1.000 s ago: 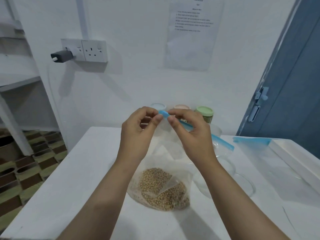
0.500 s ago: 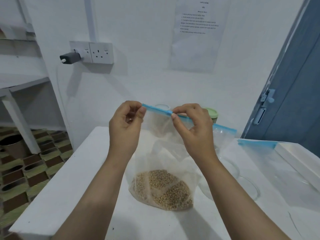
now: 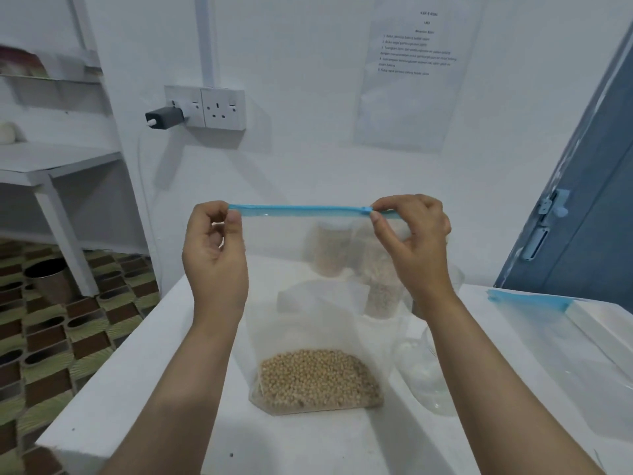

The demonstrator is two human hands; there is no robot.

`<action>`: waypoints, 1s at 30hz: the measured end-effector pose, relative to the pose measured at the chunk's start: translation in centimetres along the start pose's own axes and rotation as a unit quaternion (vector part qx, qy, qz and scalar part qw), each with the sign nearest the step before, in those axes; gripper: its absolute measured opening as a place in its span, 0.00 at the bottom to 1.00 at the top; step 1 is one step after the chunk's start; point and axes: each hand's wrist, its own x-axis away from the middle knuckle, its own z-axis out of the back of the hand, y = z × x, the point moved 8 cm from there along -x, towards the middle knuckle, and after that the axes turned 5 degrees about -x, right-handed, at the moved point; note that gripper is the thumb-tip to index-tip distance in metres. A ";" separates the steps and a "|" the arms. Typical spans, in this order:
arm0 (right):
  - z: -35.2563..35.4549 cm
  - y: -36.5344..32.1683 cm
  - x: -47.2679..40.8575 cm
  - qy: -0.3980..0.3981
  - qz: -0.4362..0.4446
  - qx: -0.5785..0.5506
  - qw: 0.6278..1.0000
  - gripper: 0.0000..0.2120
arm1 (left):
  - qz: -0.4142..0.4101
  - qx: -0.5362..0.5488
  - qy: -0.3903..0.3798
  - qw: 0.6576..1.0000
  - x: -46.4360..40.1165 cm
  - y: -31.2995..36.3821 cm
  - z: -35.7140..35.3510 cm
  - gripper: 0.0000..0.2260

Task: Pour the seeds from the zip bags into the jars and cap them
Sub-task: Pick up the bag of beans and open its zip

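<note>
A clear zip bag (image 3: 308,303) with a blue zip strip (image 3: 298,210) hangs upright over the white table (image 3: 137,389), tan seeds (image 3: 318,382) heaped in its bottom. My left hand (image 3: 214,262) pinches the strip's left end. My right hand (image 3: 414,245) pinches the blue slider at the strip's right end. Through the bag, filled jars (image 3: 330,248) show blurred at the table's back. An empty clear jar (image 3: 428,371) stands right of the bag, partly behind my right forearm.
An empty zip bag with a blue strip (image 3: 527,298) lies on the right, beside a white tray (image 3: 599,323). A blue door (image 3: 589,217) stands at the right. White shelves (image 3: 58,162) and a patterned floor (image 3: 68,337) lie left. Sockets (image 3: 205,108) are on the wall.
My hands have drawn apart along the blue strip, right hand moving right with the slider. The bag has been lifted and now hangs straight, the seeds settled at its bottom.
</note>
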 end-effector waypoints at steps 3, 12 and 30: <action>-0.7 0.5 -0.8 -0.007 0.008 -0.033 0.999 0.03 | -0.003 0.009 0.022 1.000 -0.4 -0.2 0.8 0.11; -4.6 3.3 -4.2 -0.033 0.006 -0.081 0.996 0.03 | -0.019 0.010 0.052 0.998 -0.8 0.2 2.9 0.07; -8.8 7.1 -3.8 -0.003 -0.208 -0.264 0.942 0.06 | -0.008 0.080 -0.052 0.995 0.0 0.4 2.6 0.08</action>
